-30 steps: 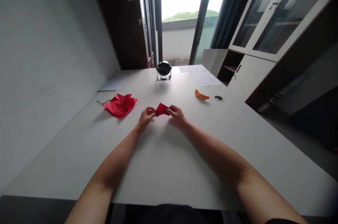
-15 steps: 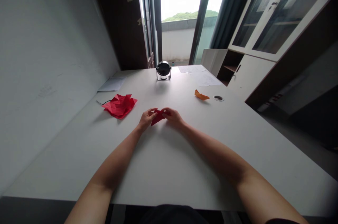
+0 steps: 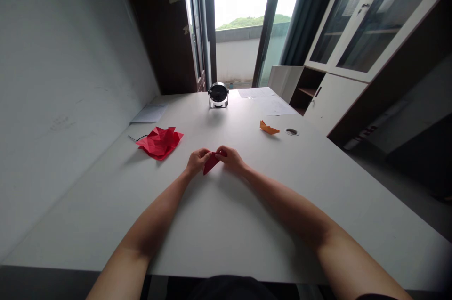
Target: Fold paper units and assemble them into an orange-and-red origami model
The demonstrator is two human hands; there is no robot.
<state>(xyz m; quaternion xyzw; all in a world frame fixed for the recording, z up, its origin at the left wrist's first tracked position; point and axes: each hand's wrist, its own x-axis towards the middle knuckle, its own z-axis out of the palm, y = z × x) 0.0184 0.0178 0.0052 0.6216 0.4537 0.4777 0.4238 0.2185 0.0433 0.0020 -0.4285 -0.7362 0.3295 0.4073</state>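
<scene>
A small piece of folded red paper (image 3: pixel 211 163) is held between my two hands over the middle of the white table (image 3: pixel 219 224). My left hand (image 3: pixel 197 160) pinches its left side near the top, thumb against the paper. On the upper right, my right hand (image 3: pixel 229 157) grips it between thumb and fingers. One pointed corner hangs down toward me. My fingers hide part of the paper's upper edge.
Crumpled red paper (image 3: pixel 160 143) lies to the left, a thin dark cable (image 3: pixel 137 139) beside it. An orange folded paper boat (image 3: pixel 269 128) sits right, near a round cable hole (image 3: pixel 292 132). Farther back are a round black-and-silver device (image 3: pixel 218 95) and paper sheets (image 3: pixel 275 104).
The folded red paper has turned slightly, and its lower corner now points further down toward me. My fingers have shifted a little on its upper edge.
</scene>
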